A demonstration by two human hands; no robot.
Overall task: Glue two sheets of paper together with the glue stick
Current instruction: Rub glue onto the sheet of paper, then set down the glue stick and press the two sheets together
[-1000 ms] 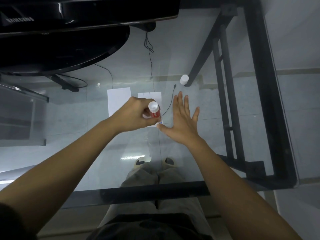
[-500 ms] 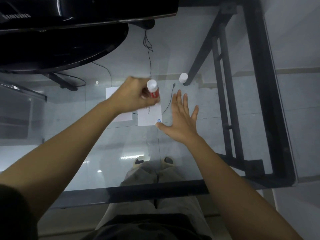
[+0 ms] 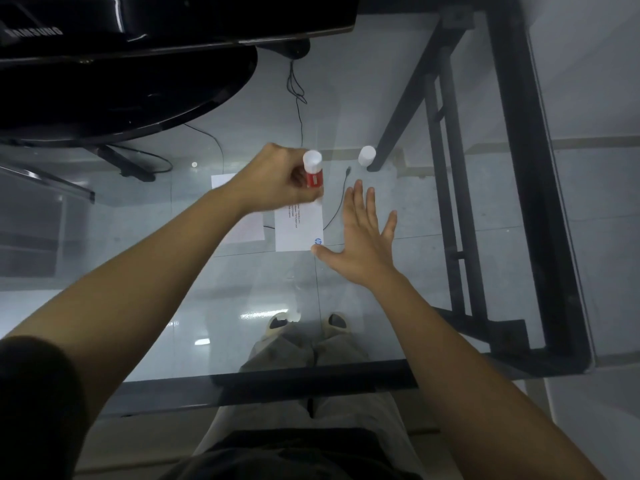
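Note:
My left hand [image 3: 277, 180] is closed around a red glue stick [image 3: 314, 174] with a white end, held upright with its lower end at the far edge of a small white printed sheet [image 3: 300, 230]. My right hand [image 3: 363, 237] lies flat and open on the glass, its thumb pinning that sheet's near right corner by a blue logo. A second white sheet [image 3: 221, 181] lies to the left, mostly hidden under my left forearm. The white cap [image 3: 367, 155] stands apart on the glass beyond my right hand.
The work surface is a glass table [image 3: 398, 299] with a black frame [image 3: 519, 168] on the right and front. A black monitor with its round base [image 3: 121, 81] fills the far left. A thin cable [image 3: 337, 202] runs between the sheet and my right hand.
My left hand has carried the glue stick from the sheet's near edge to its far edge. My right hand has stayed flat, thumb on the corner.

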